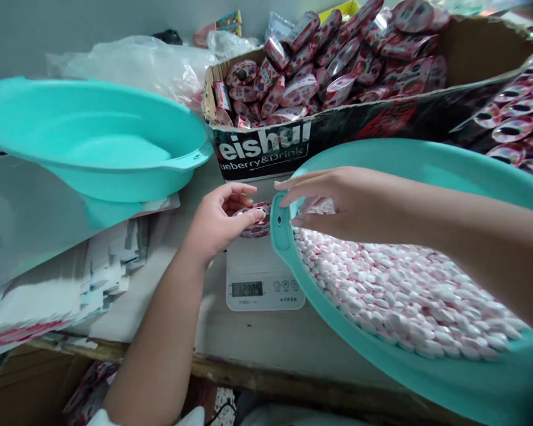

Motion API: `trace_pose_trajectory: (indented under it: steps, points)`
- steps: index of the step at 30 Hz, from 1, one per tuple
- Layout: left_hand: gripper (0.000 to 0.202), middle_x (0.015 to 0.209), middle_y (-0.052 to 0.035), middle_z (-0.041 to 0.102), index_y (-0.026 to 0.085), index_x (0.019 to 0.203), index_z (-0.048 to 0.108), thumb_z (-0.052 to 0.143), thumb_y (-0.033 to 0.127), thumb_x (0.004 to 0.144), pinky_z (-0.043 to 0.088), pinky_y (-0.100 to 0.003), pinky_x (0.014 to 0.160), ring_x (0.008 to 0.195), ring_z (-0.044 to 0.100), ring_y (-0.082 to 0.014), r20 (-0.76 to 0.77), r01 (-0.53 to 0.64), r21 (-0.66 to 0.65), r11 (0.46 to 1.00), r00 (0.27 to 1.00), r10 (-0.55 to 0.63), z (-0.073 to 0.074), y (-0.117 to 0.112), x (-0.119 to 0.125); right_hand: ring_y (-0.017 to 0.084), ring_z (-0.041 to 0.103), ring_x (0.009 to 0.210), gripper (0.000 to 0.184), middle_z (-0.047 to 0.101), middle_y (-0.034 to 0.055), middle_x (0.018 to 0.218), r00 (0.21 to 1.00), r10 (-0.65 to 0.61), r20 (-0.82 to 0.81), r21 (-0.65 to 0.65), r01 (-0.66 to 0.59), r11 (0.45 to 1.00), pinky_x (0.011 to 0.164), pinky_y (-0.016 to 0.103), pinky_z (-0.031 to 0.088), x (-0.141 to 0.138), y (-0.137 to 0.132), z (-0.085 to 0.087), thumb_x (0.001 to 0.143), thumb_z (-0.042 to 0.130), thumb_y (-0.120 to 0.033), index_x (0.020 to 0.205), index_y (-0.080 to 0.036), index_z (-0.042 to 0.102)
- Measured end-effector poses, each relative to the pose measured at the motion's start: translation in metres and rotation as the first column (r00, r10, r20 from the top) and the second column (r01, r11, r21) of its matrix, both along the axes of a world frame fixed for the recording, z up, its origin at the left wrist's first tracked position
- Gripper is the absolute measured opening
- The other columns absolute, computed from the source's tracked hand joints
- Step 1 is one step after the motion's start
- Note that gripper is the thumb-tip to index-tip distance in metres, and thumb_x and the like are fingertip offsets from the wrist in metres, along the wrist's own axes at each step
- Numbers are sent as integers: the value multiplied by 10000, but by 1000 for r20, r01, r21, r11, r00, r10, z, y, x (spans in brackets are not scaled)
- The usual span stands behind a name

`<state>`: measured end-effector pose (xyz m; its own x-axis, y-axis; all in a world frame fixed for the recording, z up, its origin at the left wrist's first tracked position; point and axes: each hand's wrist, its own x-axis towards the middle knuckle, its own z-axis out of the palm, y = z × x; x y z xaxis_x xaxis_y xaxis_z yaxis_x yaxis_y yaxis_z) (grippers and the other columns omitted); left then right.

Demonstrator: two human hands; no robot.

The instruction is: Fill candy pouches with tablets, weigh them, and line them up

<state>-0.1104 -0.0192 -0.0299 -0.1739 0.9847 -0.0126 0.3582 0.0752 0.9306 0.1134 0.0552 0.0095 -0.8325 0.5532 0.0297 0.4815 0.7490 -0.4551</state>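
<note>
My left hand (217,219) curls around a small red-and-white candy tin (255,222) that sits on a white digital scale (262,278). The scale's display shows digits. My right hand (337,201) reaches over the rim of a teal basin (288,236) full of small pink-and-white candies (408,296). Its fingers are held together and point toward the tin. Whether it holds any candy is hidden.
A second teal basin (93,136) sits tilted at the left on stacked papers (98,266). A cardboard box (337,127) full of red-and-white tins stands behind the scale. More tins lie at the far right (519,112). Plastic bags (133,59) lie at the back.
</note>
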Motion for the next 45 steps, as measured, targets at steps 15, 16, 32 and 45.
trace_pose_trajectory:
  steps: [15,16,32,45]
  points:
    - [280,848,-54,733,139,923,732,821,278,696,531,-257,705,720,661,-117,365,186,-199,962,925,-103,-16,16,-1,161,713,782,336,535,-50,1468,999,-32,18,-24,33,999,704,343,558,-1,-3,0,869,515,-410,1142,-321,689]
    - [283,843,-51,731,141,917,728,828,284,694,528,-254,699,720,660,-118,356,175,-201,964,930,-95,-16,15,-1,172,715,796,336,535,-49,1468,999,-32,16,-22,32,999,705,348,560,-1,-3,0,871,515,-423,1139,-324,691]
    - [352,1053,-89,766,182,1023,776,831,351,718,536,-298,877,929,703,-181,518,281,-206,937,844,-139,-14,3,-22,235,694,969,425,477,36,1521,998,40,46,-50,-37,998,768,361,548,4,-1,7,932,490,-472,1262,-264,657]
    - [417,991,-105,769,153,1050,757,655,499,840,536,-311,853,973,707,-220,560,273,-164,948,817,-138,-18,2,-11,241,676,1071,471,486,38,1514,999,31,34,-55,-29,998,769,337,565,3,1,2,945,474,-531,1306,-282,646]
